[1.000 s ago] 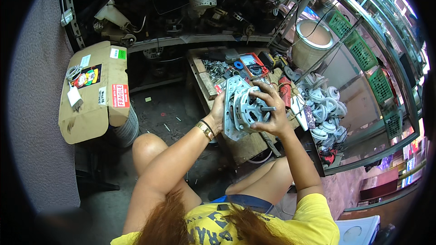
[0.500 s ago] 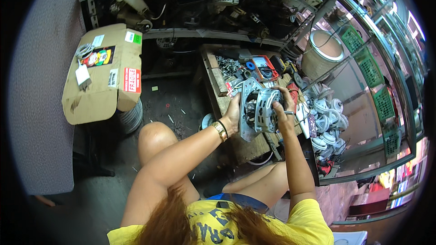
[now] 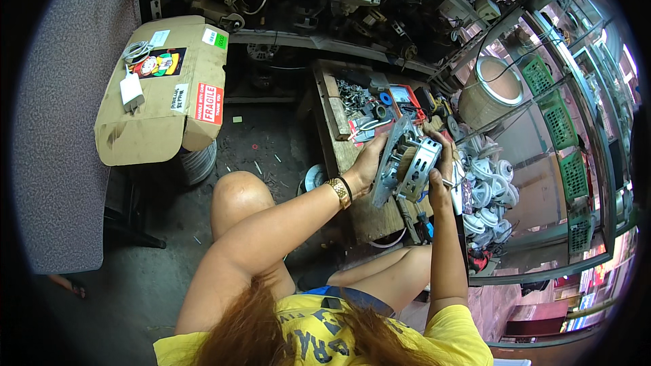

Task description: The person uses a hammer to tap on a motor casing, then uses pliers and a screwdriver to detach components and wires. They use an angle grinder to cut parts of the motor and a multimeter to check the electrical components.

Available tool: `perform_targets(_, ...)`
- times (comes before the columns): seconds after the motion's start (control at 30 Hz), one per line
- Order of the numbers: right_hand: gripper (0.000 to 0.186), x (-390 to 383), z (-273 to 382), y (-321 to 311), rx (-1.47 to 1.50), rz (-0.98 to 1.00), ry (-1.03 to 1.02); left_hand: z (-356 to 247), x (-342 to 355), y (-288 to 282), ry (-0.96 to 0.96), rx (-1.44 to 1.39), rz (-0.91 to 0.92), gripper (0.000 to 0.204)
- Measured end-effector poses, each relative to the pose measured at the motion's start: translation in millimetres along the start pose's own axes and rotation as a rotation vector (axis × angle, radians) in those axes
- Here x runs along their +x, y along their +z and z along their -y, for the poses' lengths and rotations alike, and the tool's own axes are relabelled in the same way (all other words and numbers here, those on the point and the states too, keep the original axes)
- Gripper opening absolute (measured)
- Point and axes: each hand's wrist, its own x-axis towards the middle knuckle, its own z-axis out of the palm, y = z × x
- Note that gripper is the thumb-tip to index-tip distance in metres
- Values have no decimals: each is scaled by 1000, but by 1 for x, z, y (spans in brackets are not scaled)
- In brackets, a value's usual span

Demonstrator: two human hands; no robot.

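Note:
I hold a grey metal motor assembly point(image 3: 419, 168), with a flat mounting plate point(image 3: 385, 166) and a slotted housing, tilted over the wooden workbench. My left hand point(image 3: 365, 169) is closed on the plate's left side. My right hand point(image 3: 442, 175) grips the housing's right side, its thumb on the near part and its other fingers partly hidden. Behind the assembly on the bench lie loose metal hardware point(image 3: 351, 98), an orange-cased meter point(image 3: 405, 98) and a yellow-black power tool point(image 3: 441, 105). Hand tools point(image 3: 424, 227) lie just below it.
A cardboard box point(image 3: 149, 135) with a white charger point(image 3: 132, 95) stands left, beside a grey padded surface point(image 3: 74, 108). White plastic parts point(image 3: 488, 196) are piled right, below a metal cylinder point(image 3: 488, 95) and green baskets point(image 3: 563, 129). Another person's foot point(image 3: 71, 286) shows at lower left.
The view has shifted, moving the scene right and upward in the picture. Both hands have turned the assembly from facing up toward me to tilted more edge-on, slightly farther right.

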Motion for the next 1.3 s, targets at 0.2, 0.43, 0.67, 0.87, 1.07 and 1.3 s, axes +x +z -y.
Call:
perform_targets(0.2,84,-5,-14,-2,-101,2,-65,-1,-13,14,-31,-29,-32,52)
perform_targets(0.43,79,15,24,2,-347,199,26,-2,-9,-6,-131,-162,-16,60)
perform_targets(0.67,121,-4,-42,-44,322,293,433,3,-14,-5,-239,-269,-53,60)
perform_targets(0.87,67,-38,-73,-23,643,224,836,15,-10,-25,-391,-114,-239,61)
perform_targets(1.07,65,-64,-108,-13,583,11,938,19,-21,-30,-258,146,-71,80)
perform_targets(1.3,71,-49,-63,1,392,-55,897,15,-33,-21,-168,512,-186,80)
